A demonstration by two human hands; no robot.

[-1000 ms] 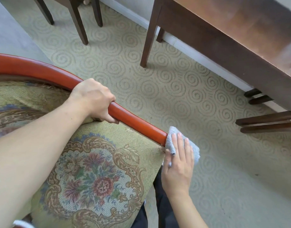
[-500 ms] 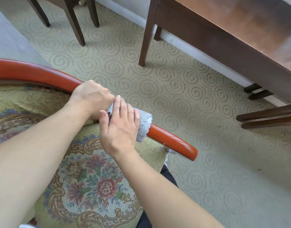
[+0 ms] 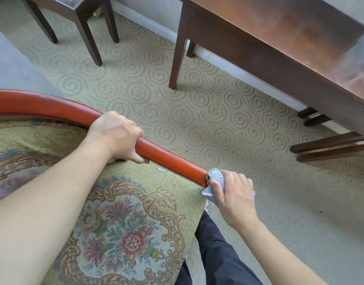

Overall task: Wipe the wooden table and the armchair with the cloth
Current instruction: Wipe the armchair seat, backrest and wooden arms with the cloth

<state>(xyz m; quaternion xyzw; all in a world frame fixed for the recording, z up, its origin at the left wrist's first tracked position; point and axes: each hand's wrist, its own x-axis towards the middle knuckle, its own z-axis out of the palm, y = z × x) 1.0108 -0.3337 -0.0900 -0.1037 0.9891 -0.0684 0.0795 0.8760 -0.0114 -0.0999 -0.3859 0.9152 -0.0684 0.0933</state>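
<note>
The armchair has a curved red-orange wooden arm rail [image 3: 172,161] and a green floral seat cushion [image 3: 123,233]. My left hand [image 3: 117,136] grips the rail near its middle. At the rail's front end my right hand [image 3: 234,194] presses a small grey cloth [image 3: 216,177], which is wrapped over the tip. The wooden table [image 3: 290,33] stands at the upper right, apart from both hands.
A dark small table [image 3: 82,19] stands on the swirl-patterned carpet [image 3: 197,120] at the upper left. Dark wooden chair legs [image 3: 329,147] reach in under the wooden table at the right. My dark trouser leg [image 3: 218,254] shows below the cushion.
My right hand slid the cloth along the rail from beside my left hand out to the rail's front end. My left hand kept its grip.
</note>
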